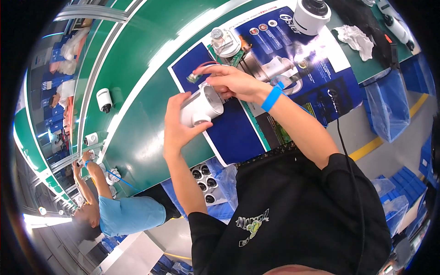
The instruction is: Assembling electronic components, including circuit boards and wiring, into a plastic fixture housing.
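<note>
My left hand (176,121) is wrapped round a white cylindrical camera housing (201,107), tilted so its open end faces up and right. A short round opening shows on the housing's near side, by my thumb. My right hand (233,83) is bent over the open end, its fingers closed together at the rim; what they pinch is hidden. Beside its fingertips, at the housing's far edge, is a small green circuit board (194,78) with red wires running by it. Past my hands, a white round base with a motor-like part and wires (224,43) stands on the printed cardboard.
Flattened blue printed cardboard (236,137) covers the green bench (151,110). A white dome camera (311,16) and a crumpled white cloth (355,41) lie farther right. At left, a finished-looking white camera (104,100) sits beyond a co-worker in blue (133,213). A tray of black lenses (204,183) is below the bench edge.
</note>
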Tool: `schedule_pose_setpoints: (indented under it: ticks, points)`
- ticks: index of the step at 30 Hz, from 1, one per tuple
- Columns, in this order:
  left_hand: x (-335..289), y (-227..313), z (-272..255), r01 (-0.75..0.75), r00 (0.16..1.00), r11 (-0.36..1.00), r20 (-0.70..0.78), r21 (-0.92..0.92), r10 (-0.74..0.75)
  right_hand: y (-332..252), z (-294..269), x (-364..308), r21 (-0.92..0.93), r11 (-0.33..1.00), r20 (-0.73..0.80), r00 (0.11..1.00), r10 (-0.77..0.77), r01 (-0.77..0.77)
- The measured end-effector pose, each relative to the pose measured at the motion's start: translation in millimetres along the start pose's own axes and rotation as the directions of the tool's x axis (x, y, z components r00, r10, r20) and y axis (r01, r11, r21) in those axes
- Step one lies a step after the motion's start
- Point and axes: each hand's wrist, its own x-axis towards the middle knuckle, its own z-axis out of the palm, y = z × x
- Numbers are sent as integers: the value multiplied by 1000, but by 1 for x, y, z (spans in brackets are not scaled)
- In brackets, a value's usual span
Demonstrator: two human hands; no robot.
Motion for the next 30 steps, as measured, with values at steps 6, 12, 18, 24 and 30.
schedule_pose_setpoints:
  ticks: [6, 12, 18, 24, 30]
  points:
    - [22, -28, -11, 283, 936, 905, 298, -318, -188, 16, -11, -31, -77, 989, -65, 989, -133, 128]
    - [21, -14, -2, -36, 998, 996, -61, -82, 31, 26, -23, -47, -81, 931, 17, 934, -356, 356]
    - [18, 15, 18, -103, 995, 964, 18, 245, 101, 32, -26, -54, -472, 704, -43, 783, -620, 531]
    - [3, 9, 28, 114, 990, 837, 129, -535, -52, 41, -14, -57, -733, 517, -185, 601, -778, 443]
    - [16, 7, 15, -59, 983, 996, 170, -68, 70, 49, -8, -55, -817, 422, -190, 508, -840, 392]
